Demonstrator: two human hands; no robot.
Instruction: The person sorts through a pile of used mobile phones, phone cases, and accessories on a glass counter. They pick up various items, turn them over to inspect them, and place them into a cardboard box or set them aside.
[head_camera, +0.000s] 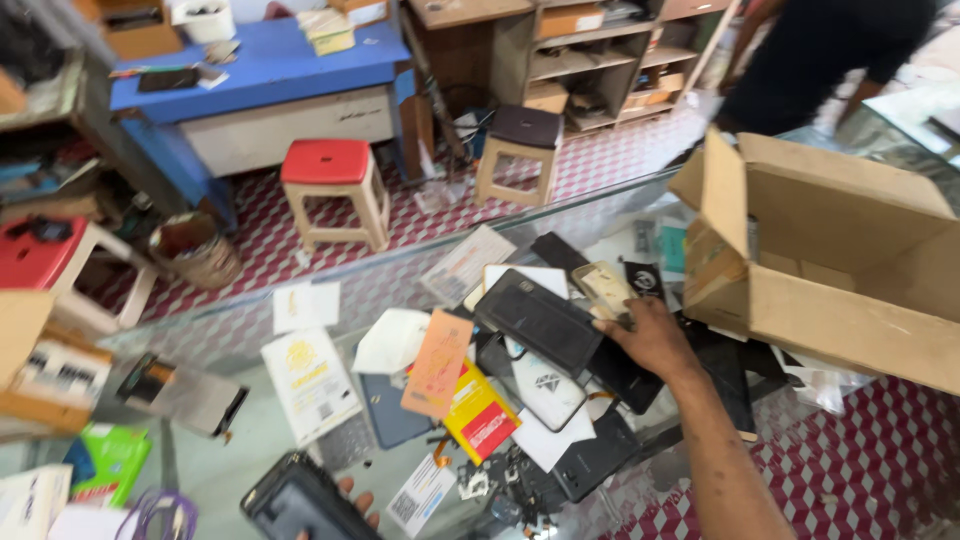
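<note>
A glass counter (250, 330) is seen from above, strewn with phone cases, cards and paper slips. The right hand (655, 338) is stretched out over the middle of the counter, resting flat on a heap of dark phone covers (540, 320); the fingers are spread loosely, and whether anything is actually gripped cannot be told, since the fingertips are buried among the covers. At the counter's near edge, only a few fingertips of the left hand (352, 492) are shown, curled under a black phone case (300, 505) that is cut off by the bottom of the frame. An open cardboard box (850, 260) is tipped on its side at the counter's right end, its inside mostly shadowed. An orange card (438, 362) and a yellow and red packet (480, 415) lie between the two hands. Beyond the far edge, a red stool (330, 165) is seen on the floor, and another person's dark-clothed body (830, 50) is partly cropped at the top right.
</note>
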